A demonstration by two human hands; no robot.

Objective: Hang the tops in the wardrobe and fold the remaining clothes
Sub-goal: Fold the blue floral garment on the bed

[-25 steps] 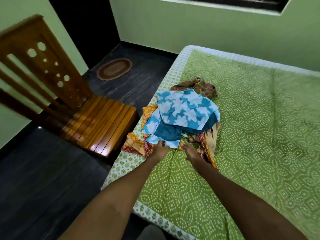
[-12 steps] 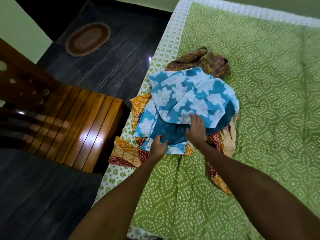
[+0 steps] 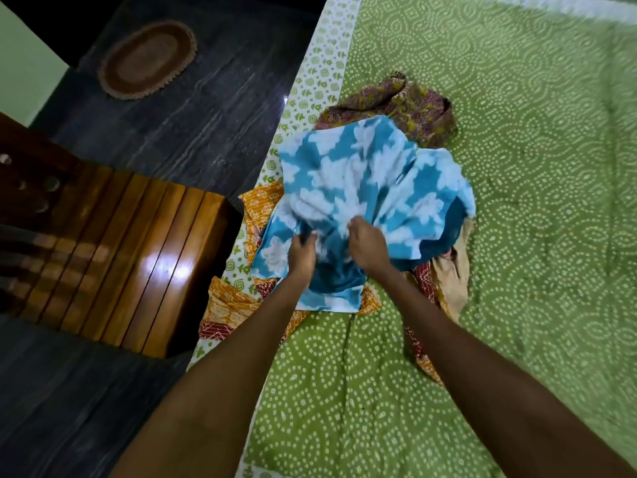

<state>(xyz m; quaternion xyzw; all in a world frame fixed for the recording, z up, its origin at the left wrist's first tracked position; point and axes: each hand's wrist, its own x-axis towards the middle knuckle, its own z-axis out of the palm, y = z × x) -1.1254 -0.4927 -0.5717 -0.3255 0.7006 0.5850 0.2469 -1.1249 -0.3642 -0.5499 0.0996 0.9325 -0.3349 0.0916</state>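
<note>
Cloth is bunching under both hands now. A second ago I had them at the near edge of the pile, barely on it; half a second ago the right hand lay flat on the blue fabric. In the head view, my right hand (image 3: 367, 248) has curled its fingers into a fistful of the blue-and-white garment (image 3: 365, 188), and my left hand (image 3: 301, 253) has closed on the same piece just beside it, thumb side up. The fabric around both hands is blurred, so I take it to be lifting, though I cannot say how far it has cleared the pile.

The garment sits on top of the heap near the left edge of the bed (image 3: 534, 201). Beneath it lie the orange printed cloth (image 3: 227, 305), spilling toward the bed's border, and a maroon and yellow patterned piece (image 3: 413, 101) on the far side. A beige piece (image 3: 455, 270) shows at the right of the heap.

I judge this to be the very start: the first item is being picked up, nothing hung or folded yet. Whether it is a top I cannot tell until it is shaken open. The wardrobe is not in view; only the wooden chair (image 3: 138, 250) and an oval mat (image 3: 146, 58) on the dark floor.
</note>
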